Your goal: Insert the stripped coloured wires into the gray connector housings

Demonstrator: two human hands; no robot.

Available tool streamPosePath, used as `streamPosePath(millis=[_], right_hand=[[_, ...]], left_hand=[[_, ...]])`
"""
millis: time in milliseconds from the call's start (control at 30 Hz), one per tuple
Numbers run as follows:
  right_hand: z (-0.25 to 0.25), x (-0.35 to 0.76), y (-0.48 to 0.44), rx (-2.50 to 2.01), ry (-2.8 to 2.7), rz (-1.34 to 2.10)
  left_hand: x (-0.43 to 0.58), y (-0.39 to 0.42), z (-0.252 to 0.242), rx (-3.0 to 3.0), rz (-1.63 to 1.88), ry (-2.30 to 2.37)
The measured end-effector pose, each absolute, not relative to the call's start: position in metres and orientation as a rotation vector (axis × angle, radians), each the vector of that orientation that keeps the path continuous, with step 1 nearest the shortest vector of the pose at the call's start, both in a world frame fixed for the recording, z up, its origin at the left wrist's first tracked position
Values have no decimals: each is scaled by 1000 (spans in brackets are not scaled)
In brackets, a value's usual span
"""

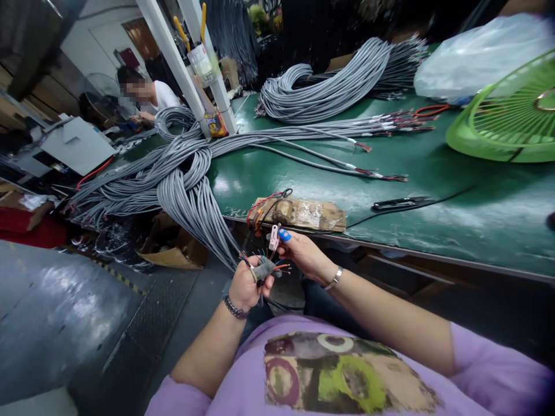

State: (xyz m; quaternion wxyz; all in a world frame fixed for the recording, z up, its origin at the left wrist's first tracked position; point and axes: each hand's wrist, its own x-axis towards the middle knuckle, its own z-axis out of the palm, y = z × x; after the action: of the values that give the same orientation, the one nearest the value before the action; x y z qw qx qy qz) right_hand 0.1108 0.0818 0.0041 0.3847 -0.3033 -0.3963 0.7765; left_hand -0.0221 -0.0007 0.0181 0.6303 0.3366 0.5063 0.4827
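Note:
My left hand (248, 286) is closed around the end of a grey cable, with thin coloured wires (281, 266) fanning out past its fingers. Grey coverings wrap some of its fingertips. Close by on the right, my right hand (306, 254) pinches a small pale pink plastic piece (273, 237) just above the wires. A blue cover is on one of its digits. Whether a wire joins the pink piece I cannot tell. Just beyond the hands, a taped wooden block (310, 214) with red and black leads lies at the table's near edge.
Bundles of grey cable (186, 190) drape over the left edge of the green table (403, 231). A coiled bundle (329, 95) lies at the back. Black snips (401, 203), a green fan (498, 124) and a plastic bag (481, 58) are right. A co-worker (162, 95) sits far left.

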Motion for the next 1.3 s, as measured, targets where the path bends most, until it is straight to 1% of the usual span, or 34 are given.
streamPosePath(millis=[100,200,267,333,433,500,633,800,1100,1300], right_hand=[[2,110,81,-782,-997,1906],[0,109,80,-872,-1018,1714],[0,107,80,-911,-1047,1653],[1,106,79,-873,-1028,1756],[4,103,79,-766,-886,2025],[6,101,80,-743,-768,2104],[6,97,82,-735,-622,2084],[4,96,82,-715,-591,2086],[6,105,79,-649,-567,2251],[10,107,74,-616,-714,2134]], left_hand=[[-22,1,21,788,1118,1155],[-20,3,23,820,1114,1208],[-18,3,23,843,1108,1249],[-17,3,23,858,1103,1262],[-18,3,21,856,1098,1253],[-18,4,19,845,1097,1247],[-17,6,16,827,1073,1245],[-14,9,13,830,1065,1235],[-10,-1,18,809,1100,1275],[-7,-9,16,745,1246,1236]])
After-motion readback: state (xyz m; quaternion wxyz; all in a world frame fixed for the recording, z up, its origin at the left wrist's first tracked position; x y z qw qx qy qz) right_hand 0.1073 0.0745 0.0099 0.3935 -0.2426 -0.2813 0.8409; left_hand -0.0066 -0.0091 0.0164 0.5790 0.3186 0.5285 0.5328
